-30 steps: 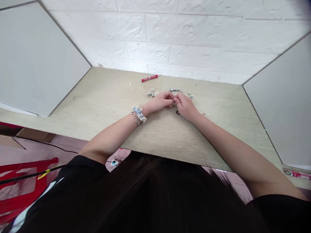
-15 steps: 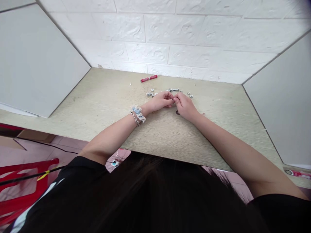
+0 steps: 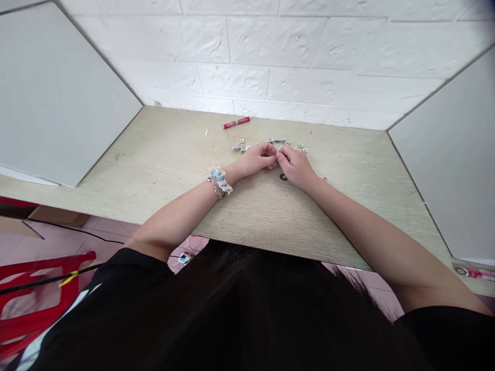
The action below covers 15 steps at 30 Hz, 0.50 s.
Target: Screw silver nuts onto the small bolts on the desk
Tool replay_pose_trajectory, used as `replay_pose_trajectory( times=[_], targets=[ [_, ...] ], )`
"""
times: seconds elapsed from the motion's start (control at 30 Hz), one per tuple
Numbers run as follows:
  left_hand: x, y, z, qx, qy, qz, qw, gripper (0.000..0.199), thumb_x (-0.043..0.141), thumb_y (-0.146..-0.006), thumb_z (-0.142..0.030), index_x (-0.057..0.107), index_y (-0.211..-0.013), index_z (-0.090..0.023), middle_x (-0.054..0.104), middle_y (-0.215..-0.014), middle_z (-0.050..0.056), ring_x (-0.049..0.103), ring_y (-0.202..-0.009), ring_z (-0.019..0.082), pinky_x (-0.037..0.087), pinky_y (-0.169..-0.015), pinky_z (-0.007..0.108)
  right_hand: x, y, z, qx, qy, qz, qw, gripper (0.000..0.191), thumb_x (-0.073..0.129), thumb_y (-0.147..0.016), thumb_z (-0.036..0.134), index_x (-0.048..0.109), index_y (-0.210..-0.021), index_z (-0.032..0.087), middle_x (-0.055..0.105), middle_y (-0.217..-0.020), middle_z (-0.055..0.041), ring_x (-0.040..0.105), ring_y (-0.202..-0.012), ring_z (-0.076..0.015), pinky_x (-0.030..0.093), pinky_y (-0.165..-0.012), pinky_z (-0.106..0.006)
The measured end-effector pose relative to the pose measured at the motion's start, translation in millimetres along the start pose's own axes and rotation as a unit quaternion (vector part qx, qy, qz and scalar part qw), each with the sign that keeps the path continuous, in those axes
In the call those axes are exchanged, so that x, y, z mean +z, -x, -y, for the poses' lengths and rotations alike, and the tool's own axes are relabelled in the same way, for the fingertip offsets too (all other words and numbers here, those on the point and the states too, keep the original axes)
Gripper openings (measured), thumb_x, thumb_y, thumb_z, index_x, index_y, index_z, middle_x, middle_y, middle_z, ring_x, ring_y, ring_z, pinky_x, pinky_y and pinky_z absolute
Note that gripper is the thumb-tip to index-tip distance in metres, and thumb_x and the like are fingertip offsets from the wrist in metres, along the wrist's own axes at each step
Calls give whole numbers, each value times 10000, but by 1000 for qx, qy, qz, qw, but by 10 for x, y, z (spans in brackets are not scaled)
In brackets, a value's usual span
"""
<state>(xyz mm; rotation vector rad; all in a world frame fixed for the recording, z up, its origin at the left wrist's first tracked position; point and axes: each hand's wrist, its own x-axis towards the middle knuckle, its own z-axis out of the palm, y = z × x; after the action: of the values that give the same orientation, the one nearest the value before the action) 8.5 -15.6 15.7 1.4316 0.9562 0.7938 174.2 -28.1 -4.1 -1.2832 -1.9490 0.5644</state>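
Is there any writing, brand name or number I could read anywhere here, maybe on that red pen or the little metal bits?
None can be read.
Slim red pen-like tube on the pale wooden desk: light markings, too small and blurred to read.
Small silver metal nuts and bolts beyond both hands: no legible marks.
Red-and-white item at the right edge: blurred.

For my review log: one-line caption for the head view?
Both hands, left hand and right hand, meet fingertip to fingertip beside scattered nuts and bolts on a wooden table.

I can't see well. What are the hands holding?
Left hand and right hand pinch something tiny together between fingertips; too small to tell what or where.
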Motion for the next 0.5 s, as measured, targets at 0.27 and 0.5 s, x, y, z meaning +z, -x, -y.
replay_pose_trajectory(
  times=[0.27,0.5],
  targets=[
    [5,-3,-11,-5,-5,4,1000,106,593,-872,-41,546,-839,-130,589,-726,-30,561,-631,33,466,-664,215,3,-22,2,11,16,10,1000,302,428,-935,421,400,-693,241,543,-675,-31,481,-674,-206,372,-682,-359],
    [9,3,-18,-2,-9,10,1000,113,572,-871,-36,530,-830,-133,570,-709,-39,540,-619,35,438,-649,218,-12,-38,35,18,30,26,999,266,434,-930,328,381,-685,236,529,-671,-27,477,-675,-197,357,-669,-347]
  ],
)
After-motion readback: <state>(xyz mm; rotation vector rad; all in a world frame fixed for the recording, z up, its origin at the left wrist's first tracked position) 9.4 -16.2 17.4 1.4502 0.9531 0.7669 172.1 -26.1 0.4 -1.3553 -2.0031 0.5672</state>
